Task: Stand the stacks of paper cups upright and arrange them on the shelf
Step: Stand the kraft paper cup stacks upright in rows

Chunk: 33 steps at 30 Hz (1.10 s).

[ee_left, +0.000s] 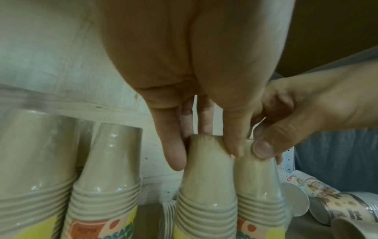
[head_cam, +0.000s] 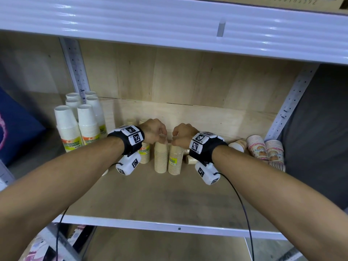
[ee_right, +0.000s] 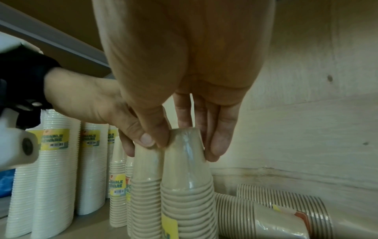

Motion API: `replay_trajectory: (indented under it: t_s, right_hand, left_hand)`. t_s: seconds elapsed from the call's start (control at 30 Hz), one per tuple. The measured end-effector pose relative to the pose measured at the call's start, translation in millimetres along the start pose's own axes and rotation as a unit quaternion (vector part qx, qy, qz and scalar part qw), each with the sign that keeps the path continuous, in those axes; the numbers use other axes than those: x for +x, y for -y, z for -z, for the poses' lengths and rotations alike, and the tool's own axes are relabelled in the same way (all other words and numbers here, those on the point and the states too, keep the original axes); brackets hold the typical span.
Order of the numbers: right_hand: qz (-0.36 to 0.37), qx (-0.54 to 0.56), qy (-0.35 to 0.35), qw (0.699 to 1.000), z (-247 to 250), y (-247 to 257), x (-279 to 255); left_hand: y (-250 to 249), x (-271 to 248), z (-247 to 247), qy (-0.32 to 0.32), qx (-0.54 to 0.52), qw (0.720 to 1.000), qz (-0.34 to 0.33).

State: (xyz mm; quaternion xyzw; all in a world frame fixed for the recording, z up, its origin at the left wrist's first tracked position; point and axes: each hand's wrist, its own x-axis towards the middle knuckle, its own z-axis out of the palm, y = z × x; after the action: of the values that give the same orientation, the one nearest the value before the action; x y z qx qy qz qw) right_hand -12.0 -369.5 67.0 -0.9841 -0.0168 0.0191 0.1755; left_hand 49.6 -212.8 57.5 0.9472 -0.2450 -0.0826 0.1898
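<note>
Two beige paper-cup stacks in clear wrap stand upright side by side at mid-shelf. My left hand [head_cam: 161, 138] pinches the top of the left beige stack [head_cam: 161, 157] from above; its fingers [ee_left: 178, 155] curl round the stack's top cup [ee_left: 206, 163]. The right beige stack [head_cam: 175, 160] is gripped the same way by my right hand [head_cam: 176, 141], whose fingers [ee_right: 218, 145] wrap its top [ee_right: 186, 161]. The two hands touch at the thumbs. More stacks lie on their sides to the right: beige ones [head_cam: 238, 145] and pink patterned ones [head_cam: 263, 147].
Tall white cup stacks [head_cam: 75, 125] stand upright at the shelf's left end, with shorter beige stacks [head_cam: 145, 154] behind my left wrist. A wooden back panel [head_cam: 188, 76] closes the shelf, and an upper shelf edge [head_cam: 169, 31] hangs overhead. Bare board [head_cam: 150, 194] lies in front.
</note>
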Motion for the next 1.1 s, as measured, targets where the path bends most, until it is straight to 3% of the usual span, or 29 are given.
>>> replay_trajectory:
  t_s: [0.63,0.8,1.1]
  right_hand:
    - [-0.013,-0.008,-0.007,1.000,0.4,0.6,-1.0]
    - [-0.009,-0.003,-0.016,1.000,-2.1,0.4,1.6]
    - [-0.023,0.006,-0.008,1.000,-4.4,-0.3,8.3]
  left_hand:
    - [-0.3,-3.0,-1.7,0.025,0.004,1.000,-0.008]
    - [0.8,-0.6,-0.9,-0.010,0.030,0.999,0.008]
    - [-0.9,-2.5,0.1,0.000,0.021,1.000,-0.002]
